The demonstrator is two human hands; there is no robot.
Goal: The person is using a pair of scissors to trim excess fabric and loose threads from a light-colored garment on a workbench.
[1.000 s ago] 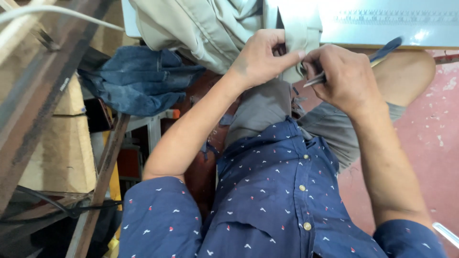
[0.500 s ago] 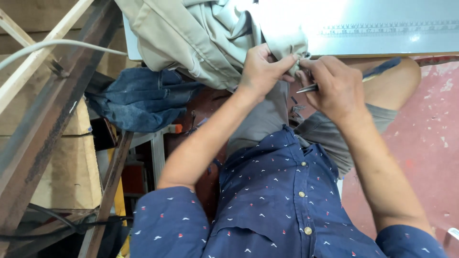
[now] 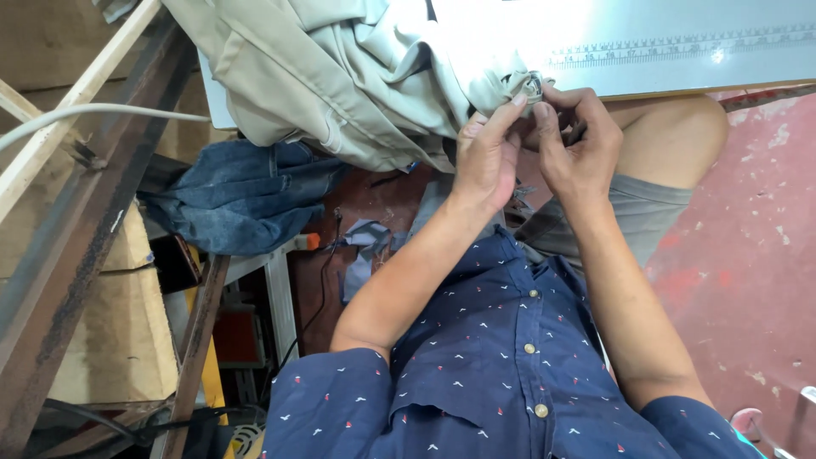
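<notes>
- head view: the left hand [image 3: 486, 157] and the right hand [image 3: 578, 146] are meeting at the near edge of the white table [image 3: 680, 51], both pinching a small bunched end of the pale khaki garment [image 3: 340, 76] — fingertips closed together on the cloth.
- the garment is hanging in soft folds off the table's left part, draping over a blue denim piece [image 3: 242, 200] lying below it.
- whether the right hand is also enclosing a tool, i cannot tell; its palm is hiding that.
- the cloth is looking light, limp and non-slippery — it is likely giving way wherever it is being pulled, so gripping close to the worked spot, on a seam or folded edge, seems the surest hold.
</notes>
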